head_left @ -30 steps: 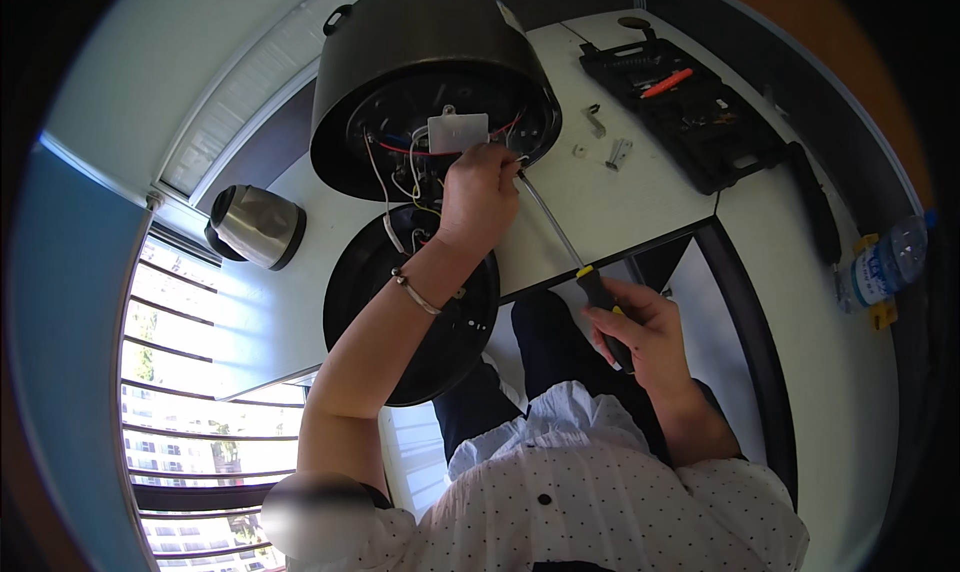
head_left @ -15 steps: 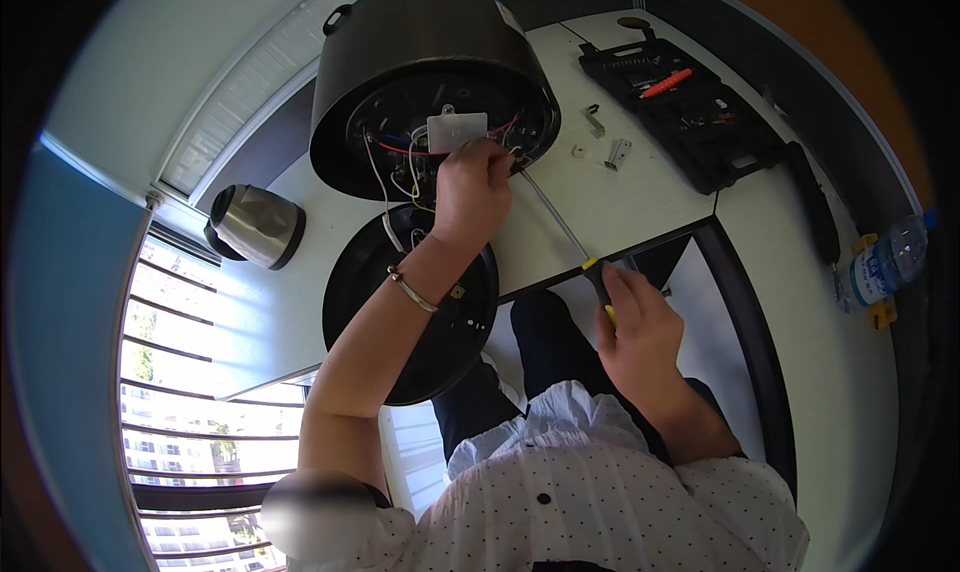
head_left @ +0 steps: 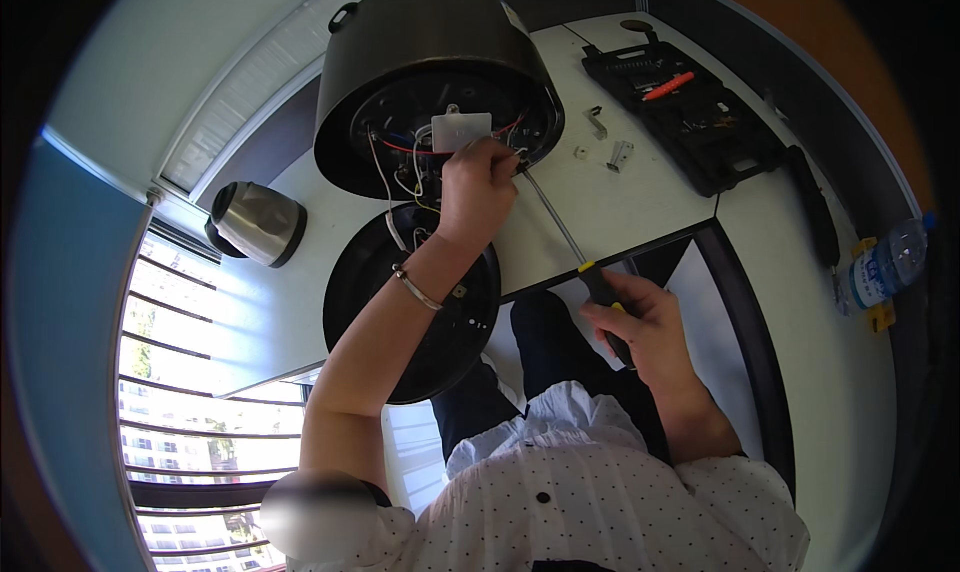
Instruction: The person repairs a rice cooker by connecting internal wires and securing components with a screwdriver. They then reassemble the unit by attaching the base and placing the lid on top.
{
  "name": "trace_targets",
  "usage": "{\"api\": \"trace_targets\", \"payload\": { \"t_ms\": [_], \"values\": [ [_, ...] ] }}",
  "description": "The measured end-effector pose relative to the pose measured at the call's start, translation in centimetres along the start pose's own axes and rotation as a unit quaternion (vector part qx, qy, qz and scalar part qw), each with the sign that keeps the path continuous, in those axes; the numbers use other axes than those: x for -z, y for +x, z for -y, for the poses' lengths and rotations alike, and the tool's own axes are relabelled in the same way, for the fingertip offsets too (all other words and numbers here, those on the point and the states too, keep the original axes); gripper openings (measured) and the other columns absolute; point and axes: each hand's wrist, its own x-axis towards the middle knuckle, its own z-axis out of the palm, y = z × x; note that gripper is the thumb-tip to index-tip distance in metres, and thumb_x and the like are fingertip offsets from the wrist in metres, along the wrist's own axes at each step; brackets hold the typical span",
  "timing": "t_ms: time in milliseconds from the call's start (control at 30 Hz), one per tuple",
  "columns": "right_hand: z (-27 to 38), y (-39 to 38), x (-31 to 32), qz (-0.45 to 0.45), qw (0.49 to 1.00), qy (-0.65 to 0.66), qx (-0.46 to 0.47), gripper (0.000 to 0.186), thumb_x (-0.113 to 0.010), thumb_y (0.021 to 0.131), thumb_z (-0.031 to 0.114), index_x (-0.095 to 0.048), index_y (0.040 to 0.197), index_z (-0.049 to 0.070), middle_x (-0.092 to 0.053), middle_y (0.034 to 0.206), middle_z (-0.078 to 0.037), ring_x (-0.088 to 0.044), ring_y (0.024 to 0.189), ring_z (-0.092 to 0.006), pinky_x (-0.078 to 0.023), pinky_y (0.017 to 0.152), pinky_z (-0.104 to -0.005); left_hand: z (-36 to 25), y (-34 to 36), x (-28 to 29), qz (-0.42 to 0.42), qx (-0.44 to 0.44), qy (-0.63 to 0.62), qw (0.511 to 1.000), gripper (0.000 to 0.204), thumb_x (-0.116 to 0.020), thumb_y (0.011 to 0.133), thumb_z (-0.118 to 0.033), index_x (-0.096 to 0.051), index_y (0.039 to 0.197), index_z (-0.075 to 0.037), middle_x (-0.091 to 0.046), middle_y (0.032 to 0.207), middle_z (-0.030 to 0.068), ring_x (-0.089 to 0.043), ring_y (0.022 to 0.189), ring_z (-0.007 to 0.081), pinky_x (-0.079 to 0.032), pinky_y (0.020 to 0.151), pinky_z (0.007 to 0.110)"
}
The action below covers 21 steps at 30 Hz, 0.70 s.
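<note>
A dark electric cooker body lies on its side, its open underside showing coloured wires and a white plastic box. Just below that box, my left hand has its fingers pinched together at the opening's lower rim; what they hold is too small to make out. The tip of a screwdriver meets the rim right beside those fingers. My right hand grips its black and yellow handle. Beneath my left forearm is the round black bottom cover, with a white wire running up toward the cooker.
A steel kettle stands to the left near the window blinds. An open black tool case with a red-orange tool lies at the right. Small metal brackets rest between case and cooker. A water bottle lies far right.
My right hand has shifted its fingers around the screwdriver handle and moved slightly down and right, so more of the handle shows. The left hand stays at the rim.
</note>
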Motion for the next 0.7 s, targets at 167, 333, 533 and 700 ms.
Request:
{"api": "trace_targets", "payload": {
  "t_ms": [167, 333, 533, 700],
  "values": [
    [0.4, 0.1, 0.4, 0.009, 0.997, 0.074, -0.033, 0.037, -0.064, 0.075, -0.003, -0.056, 0.111, -0.006, -0.062, 0.074, -0.008, -0.054, 0.054, -0.01, -0.04, 0.043, -0.0198, 0.2, 0.0, -0.1, 0.001, -0.022, 0.022, 1.0, 0.006, -0.062, 0.073, 0.001, -0.059, 0.078, 0.001, -0.06, 0.072, 0.0157, -0.06, 0.064, 0.0313, -0.048, 0.057, 0.035],
    [-1.8, 0.5, 0.3, -0.029, 0.987, -0.11, 0.11, 0.038, -0.063, 0.076, -0.006, -0.056, 0.113, -0.004, -0.06, 0.074, -0.005, -0.052, 0.057, -0.0063, -0.039, 0.047, -0.0184, -0.2, -0.1, 0.2, 0.002, 0.013, 0.0, 1.0, 0.006, -0.062, 0.074, 0.0, -0.06, 0.08, 0.001, -0.06, 0.072, 0.0151, -0.061, 0.059, 0.0275, -0.048, 0.054, 0.033],
    [-1.7, 0.3, 0.8, -0.045, 0.947, -0.25, 0.196, 0.036, -0.063, 0.077, -0.004, -0.055, 0.112, -0.005, -0.054, 0.073, 0.0, -0.048, 0.06, -0.0031, -0.037, 0.051, -0.0168, -1.3, 0.2, 1.1, 0.031, 0.035, 0.0, 0.999, 0.008, -0.061, 0.076, -0.001, -0.061, 0.084, 0.0, -0.062, 0.071, 0.0138, -0.062, 0.056, 0.0232, -0.049, 0.053, 0.031],
    [-1.8, 0.1, 1.0, -0.052, 0.932, -0.287, 0.215, 0.034, -0.063, 0.077, -0.004, -0.056, 0.11, -0.006, -0.053, 0.072, 0.0, -0.047, 0.06, -0.0026, -0.037, 0.05, -0.0168, -1.2, 0.4, 1.6, 0.054, 0.057, -0.009, 0.997, 0.012, -0.062, 0.076, -0.002, -0.062, 0.088, 0.0, -0.064, 0.072, 0.013, -0.063, 0.058, 0.0221, -0.05, 0.055, 0.03]
  ]
}}
